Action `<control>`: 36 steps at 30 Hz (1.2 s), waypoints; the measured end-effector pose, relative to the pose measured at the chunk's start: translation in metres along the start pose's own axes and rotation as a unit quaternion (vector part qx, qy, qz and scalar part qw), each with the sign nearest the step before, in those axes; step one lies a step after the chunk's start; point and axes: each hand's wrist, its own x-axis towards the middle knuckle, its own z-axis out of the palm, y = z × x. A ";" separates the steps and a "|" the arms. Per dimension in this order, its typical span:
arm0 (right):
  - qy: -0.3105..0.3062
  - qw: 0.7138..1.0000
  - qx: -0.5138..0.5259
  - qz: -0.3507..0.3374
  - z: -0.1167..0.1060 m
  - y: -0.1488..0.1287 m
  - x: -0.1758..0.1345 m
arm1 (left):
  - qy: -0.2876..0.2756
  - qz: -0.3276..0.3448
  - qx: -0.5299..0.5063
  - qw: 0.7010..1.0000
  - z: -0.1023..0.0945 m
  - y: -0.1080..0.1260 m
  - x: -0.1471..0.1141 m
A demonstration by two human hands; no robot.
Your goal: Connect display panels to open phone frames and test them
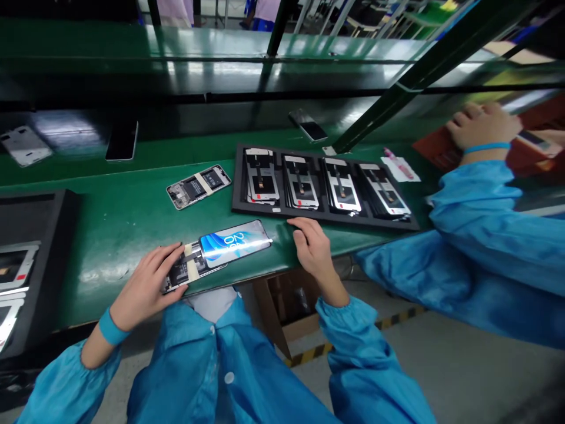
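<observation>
On the green workbench [145, 206] near its front edge lies an opened phone body [179, 274] with a strip of pale tape across it. My left hand [152, 282] grips this phone body by its edges, thumb on the near side and fingers on the far side. A lit phone screen [236, 242], showing a blue and white picture with digits, overlaps the body's right end. To the right of the screen, my right hand [312, 244] rests at the bench edge, index finger loosely stretched and thumb slightly apart. Nothing shows in it.
A black tray [282, 213] holds several stacks of screen panels. Another opened phone [198, 186] lies left of it. A second black tray [48, 235] stands far left. Beyond are a dark phone [122, 141] and a slanting green post [384, 112]. A co-worker's hand [483, 126] touches orange boxes at right.
</observation>
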 end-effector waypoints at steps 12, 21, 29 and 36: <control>-0.107 0.982 -0.068 -0.137 0.009 -0.028 -0.012 | -0.003 0.001 0.016 1.000 -0.003 0.001 -0.001; 0.075 0.990 -0.122 -0.019 -0.001 0.010 -0.029 | -0.003 0.006 0.025 1.000 -0.006 0.004 0.001; -0.045 0.987 -0.151 -0.041 -0.005 -0.001 -0.023 | -0.018 0.043 0.070 0.996 -0.010 0.031 0.028; -0.151 0.976 -0.120 -0.102 0.009 -0.024 -0.009 | -0.045 0.068 0.131 0.988 0.004 0.055 0.066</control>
